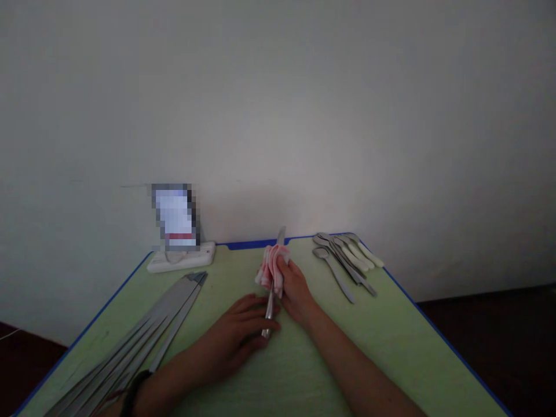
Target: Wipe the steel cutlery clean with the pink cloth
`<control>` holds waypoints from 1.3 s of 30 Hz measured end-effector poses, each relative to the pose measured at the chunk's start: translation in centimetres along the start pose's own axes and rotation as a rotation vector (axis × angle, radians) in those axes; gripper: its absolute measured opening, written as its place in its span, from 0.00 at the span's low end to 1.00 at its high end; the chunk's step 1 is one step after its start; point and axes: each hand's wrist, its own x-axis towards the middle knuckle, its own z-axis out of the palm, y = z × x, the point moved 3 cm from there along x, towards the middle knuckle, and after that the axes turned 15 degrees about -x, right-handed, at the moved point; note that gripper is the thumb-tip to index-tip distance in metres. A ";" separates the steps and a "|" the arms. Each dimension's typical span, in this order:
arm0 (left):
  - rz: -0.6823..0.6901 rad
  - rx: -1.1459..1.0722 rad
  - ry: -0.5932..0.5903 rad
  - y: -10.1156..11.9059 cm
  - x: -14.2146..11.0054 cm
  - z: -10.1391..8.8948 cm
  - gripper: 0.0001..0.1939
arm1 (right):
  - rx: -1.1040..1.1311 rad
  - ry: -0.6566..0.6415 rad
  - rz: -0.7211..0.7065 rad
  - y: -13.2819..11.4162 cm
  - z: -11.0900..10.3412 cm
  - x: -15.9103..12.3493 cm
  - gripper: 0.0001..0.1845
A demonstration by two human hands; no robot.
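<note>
My left hand (243, 330) grips the handle of a metal table knife (273, 289) low over the green table (391, 347). The blade points away from me toward the wall, its tip just past the cloth. My right hand (292, 286) is closed on a bunched pink cloth (271, 263) that wraps round the blade's middle. Both hands sit near the table's centre.
Several long metal utensils (147, 330) lie in a fan at the near left. A group of spoons and pale-handled cutlery (347, 258) lies at the far right. A white stand (182, 259) with a blurred-out item stands at the back left against the wall.
</note>
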 end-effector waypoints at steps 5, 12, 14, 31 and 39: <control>-0.079 -0.083 0.170 -1.0 -0.4 -0.2 0.15 | -0.074 -0.003 -0.019 0.1 -0.1 0.1 0.18; -0.057 -0.145 0.294 -0.6 -0.5 -1.0 0.14 | -0.110 -0.144 0.032 -0.4 0.4 -0.5 0.17; -0.081 -0.181 0.316 -0.7 -0.4 -1.0 0.12 | -0.138 -0.164 0.032 -0.2 0.4 -0.4 0.18; -0.311 -0.511 0.448 -1.9 0.0 -0.8 0.34 | -0.273 -0.140 -0.073 -0.2 0.1 -0.3 0.19; -0.346 -0.495 0.453 -2.1 0.0 -1.1 0.20 | 0.006 -0.274 0.038 -0.9 0.6 -0.9 0.10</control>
